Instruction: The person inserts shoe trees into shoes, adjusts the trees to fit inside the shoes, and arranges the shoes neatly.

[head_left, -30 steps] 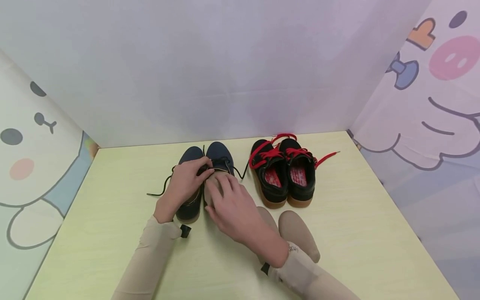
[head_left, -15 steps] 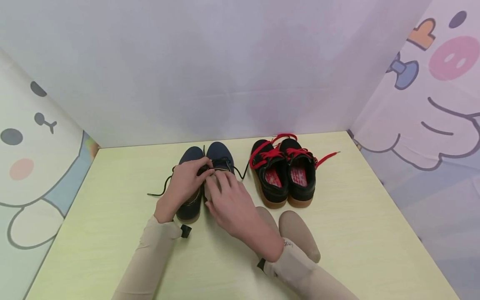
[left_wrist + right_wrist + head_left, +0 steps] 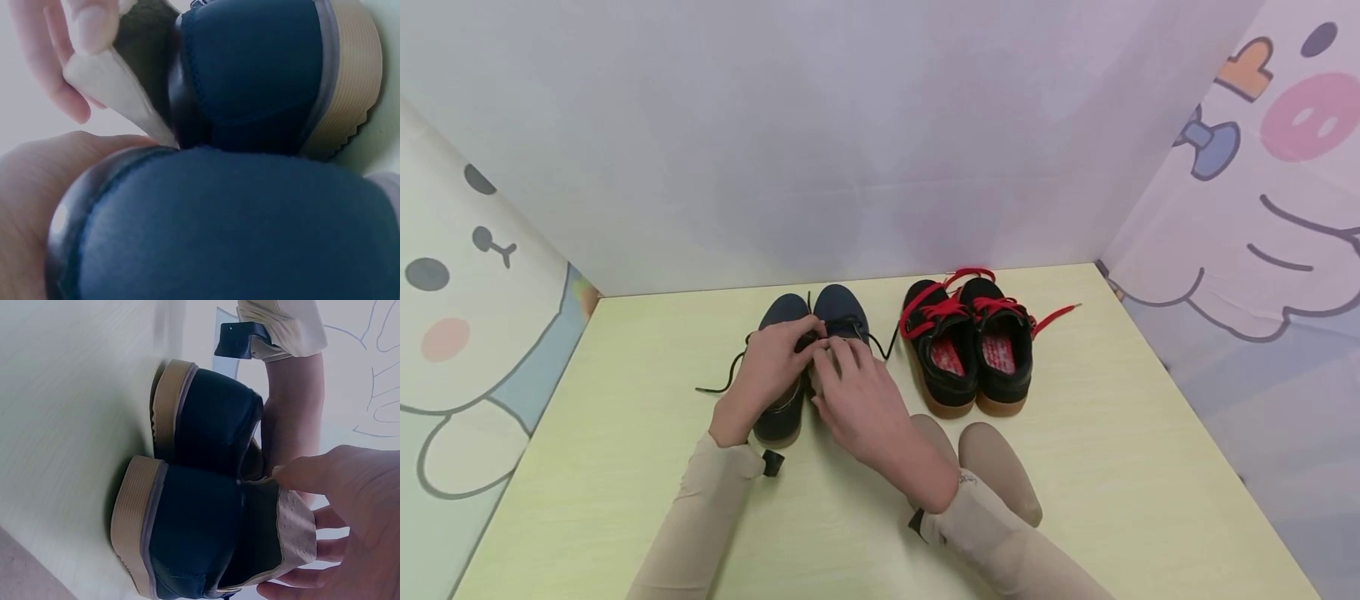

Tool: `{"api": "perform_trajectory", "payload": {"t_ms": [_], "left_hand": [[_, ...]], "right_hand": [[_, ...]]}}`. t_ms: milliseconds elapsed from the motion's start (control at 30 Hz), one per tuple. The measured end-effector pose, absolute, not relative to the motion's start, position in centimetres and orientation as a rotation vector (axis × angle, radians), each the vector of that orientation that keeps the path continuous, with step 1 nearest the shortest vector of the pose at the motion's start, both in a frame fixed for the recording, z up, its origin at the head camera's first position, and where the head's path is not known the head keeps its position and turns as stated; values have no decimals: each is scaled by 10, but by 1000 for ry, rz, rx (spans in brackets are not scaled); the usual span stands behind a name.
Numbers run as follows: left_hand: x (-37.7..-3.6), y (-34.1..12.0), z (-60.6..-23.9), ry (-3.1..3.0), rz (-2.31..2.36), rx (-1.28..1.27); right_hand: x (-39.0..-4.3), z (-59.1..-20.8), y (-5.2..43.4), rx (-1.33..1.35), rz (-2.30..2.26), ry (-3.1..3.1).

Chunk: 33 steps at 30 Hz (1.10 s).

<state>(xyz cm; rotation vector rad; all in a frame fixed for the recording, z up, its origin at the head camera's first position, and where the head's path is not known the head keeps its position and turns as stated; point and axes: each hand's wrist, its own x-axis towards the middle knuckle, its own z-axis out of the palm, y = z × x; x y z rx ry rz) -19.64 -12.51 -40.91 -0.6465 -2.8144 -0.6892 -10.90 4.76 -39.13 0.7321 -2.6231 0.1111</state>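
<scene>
A pair of navy shoes with tan soles stands toe-away in the head view. My left hand [image 3: 778, 358] reaches over the left shoe [image 3: 780, 421] and grips the right shoe [image 3: 837, 304] near its tongue; the fingertips are partly hidden. My right hand [image 3: 861, 400] is above the right shoe's opening. It pinches a beige insole [image 3: 297, 534], whose raised end sticks out of the opening in the right wrist view. In the left wrist view the insole [image 3: 109, 84] tilts upward between the fingers, its other end out of sight inside the shoe.
Black shoes [image 3: 943, 383] with red laces stand at the right. Two loose beige insoles [image 3: 997, 467] lie nearer, one partly under the right forearm. Dark laces [image 3: 722, 387] trail beside the navy shoes. A pale wall [image 3: 820, 167] backs the table [image 3: 647, 358].
My right hand has shifted slightly forward and left over the shoe, and less of the beige insole shows in the head view. The left hand holds its place.
</scene>
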Motion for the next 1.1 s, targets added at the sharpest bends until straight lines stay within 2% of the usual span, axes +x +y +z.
{"api": "perform_trajectory", "payload": {"t_ms": [800,1100], "left_hand": [[-197,-127,-410,-2806,-691,-638],[-194,-135,-405,-2843,-893,-723]], "right_hand": [[-124,-408,42,679,115,-2652],[-127,-406,58,605,602,-2750]]}}
